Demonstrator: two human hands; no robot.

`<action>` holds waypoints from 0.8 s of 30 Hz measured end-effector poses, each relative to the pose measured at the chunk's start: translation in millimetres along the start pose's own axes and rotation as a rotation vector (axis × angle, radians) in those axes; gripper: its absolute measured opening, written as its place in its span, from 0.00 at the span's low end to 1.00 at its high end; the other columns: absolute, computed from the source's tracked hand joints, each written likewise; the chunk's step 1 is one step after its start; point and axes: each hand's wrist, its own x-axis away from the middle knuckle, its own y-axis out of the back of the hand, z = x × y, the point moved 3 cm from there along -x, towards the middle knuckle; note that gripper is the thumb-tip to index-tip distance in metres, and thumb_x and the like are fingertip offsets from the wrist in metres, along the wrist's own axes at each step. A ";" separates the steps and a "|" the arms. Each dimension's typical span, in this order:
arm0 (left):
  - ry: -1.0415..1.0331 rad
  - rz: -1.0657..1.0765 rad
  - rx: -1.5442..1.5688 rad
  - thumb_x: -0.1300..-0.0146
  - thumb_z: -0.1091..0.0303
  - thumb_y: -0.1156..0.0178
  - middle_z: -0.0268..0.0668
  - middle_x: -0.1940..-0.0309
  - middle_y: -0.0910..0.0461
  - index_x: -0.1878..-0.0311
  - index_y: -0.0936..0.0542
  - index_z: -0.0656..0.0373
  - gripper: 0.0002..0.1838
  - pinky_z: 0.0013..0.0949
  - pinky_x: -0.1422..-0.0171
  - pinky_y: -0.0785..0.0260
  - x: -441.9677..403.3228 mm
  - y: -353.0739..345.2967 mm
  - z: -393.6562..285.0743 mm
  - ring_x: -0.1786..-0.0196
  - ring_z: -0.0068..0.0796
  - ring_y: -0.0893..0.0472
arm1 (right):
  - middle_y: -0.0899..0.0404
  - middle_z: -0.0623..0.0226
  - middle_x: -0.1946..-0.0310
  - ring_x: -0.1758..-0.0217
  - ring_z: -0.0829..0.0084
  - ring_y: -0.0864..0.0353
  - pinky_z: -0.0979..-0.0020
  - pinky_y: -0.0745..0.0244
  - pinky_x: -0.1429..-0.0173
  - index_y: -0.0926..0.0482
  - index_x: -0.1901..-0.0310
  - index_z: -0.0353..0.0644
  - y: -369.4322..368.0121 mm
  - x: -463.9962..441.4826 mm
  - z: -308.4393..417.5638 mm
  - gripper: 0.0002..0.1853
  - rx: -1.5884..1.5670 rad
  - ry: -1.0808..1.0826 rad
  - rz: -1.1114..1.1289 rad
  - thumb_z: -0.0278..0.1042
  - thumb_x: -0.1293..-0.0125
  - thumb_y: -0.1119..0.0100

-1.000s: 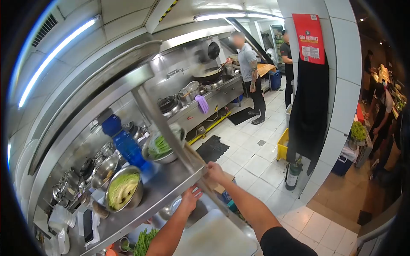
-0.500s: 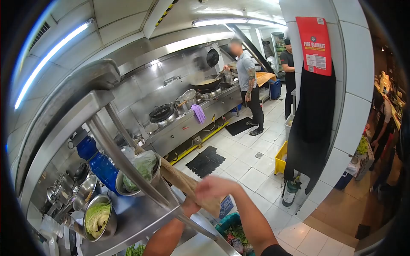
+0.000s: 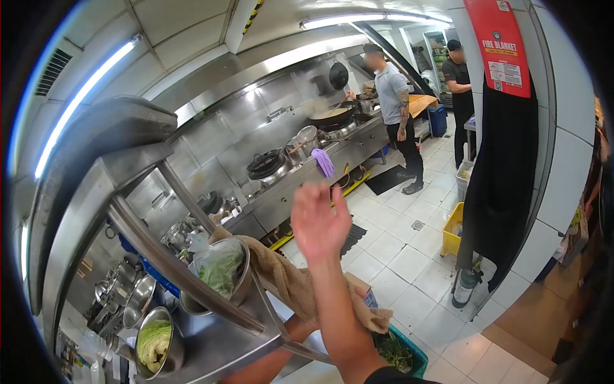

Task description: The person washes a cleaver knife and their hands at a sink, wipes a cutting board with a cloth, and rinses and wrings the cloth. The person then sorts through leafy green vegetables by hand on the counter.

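The brown towel (image 3: 279, 274), fuzzy and loosely creased lengthwise, slants down past the corner of the table (image 3: 254, 321), its rumpled end near the green bin (image 3: 419, 360). You raise an open right hand (image 3: 321, 221), thumb apart (slightly blurred); your left hand is hidden, its grip impossible to tell.

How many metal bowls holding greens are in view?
2: one bowl with bagged greens behind the slanting post; one with loose greens, lower left. Others may be hidden.
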 end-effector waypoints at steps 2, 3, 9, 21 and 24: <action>-0.067 -0.013 -0.031 0.24 0.53 0.46 0.39 0.33 0.27 0.29 0.31 0.54 0.25 0.43 0.25 0.35 3.3 4.8 1.9 0.31 0.32 0.27 | 0.28 0.64 0.65 0.61 0.70 0.30 0.71 0.28 0.65 0.23 0.60 0.40 14.8 62.0 -3.1 0.15 0.142 -0.091 -0.107 0.45 0.24 0.46; -0.089 -0.017 -0.026 0.24 0.53 0.46 0.38 0.33 0.27 0.29 0.31 0.54 0.25 0.42 0.25 0.35 4.5 8.2 1.2 0.32 0.31 0.27 | 0.29 0.64 0.66 0.61 0.69 0.30 0.71 0.28 0.66 0.24 0.62 0.40 24.4 93.0 -2.7 0.16 0.216 -0.168 -0.206 0.45 0.24 0.47; -0.263 -0.076 -0.067 0.23 0.53 0.48 0.36 0.36 0.26 0.29 0.32 0.52 0.24 0.39 0.26 0.34 22.1 26.2 -4.7 0.34 0.29 0.25 | 0.22 0.56 0.54 0.45 0.61 0.24 0.66 0.21 0.51 0.22 0.52 0.38 27.6 185.0 29.4 0.16 1.289 -0.350 -0.228 0.45 0.27 0.41; -0.270 -0.314 -0.572 0.30 0.55 0.42 0.35 0.40 0.25 0.35 0.29 0.49 0.23 0.43 0.37 0.24 -9.7 80.7 -50.9 0.38 0.32 0.22 | 0.23 0.77 0.66 0.59 0.83 0.25 0.74 0.26 0.54 0.20 0.55 0.40 44.7 167.8 79.5 0.11 1.765 -0.357 -0.398 0.40 0.23 0.43; -0.095 -0.648 -0.520 0.31 0.58 0.41 0.34 0.47 0.21 0.44 0.23 0.51 0.16 0.42 0.42 0.26 -53.4 102.3 -68.4 0.45 0.32 0.21 | 0.25 0.79 0.61 0.56 0.86 0.26 0.78 0.27 0.51 0.23 0.46 0.40 7.9 154.8 24.9 0.12 1.490 -0.392 -0.251 0.38 0.23 0.41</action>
